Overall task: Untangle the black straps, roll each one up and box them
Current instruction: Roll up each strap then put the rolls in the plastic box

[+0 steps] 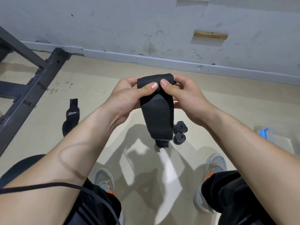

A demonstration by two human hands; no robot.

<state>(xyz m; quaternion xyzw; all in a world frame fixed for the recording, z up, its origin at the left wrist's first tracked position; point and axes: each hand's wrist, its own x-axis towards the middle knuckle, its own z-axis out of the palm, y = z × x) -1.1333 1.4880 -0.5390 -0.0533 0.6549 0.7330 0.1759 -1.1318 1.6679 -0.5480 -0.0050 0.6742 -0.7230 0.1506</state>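
Above the floor, left hand and right hand pinch a half-rolled black strap, fingers curled round it.

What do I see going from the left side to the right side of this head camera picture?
Dark metal frame → flat strap with a logo on the floor → held strap → two rolled straps → clear box, blurred.

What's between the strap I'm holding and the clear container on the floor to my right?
Nothing visible blocks it. Both the left hand and right hand grip the black strap in the air. Two rolled straps lie on the floor beside its hanging end, short of the clear container, low enough to pass over.
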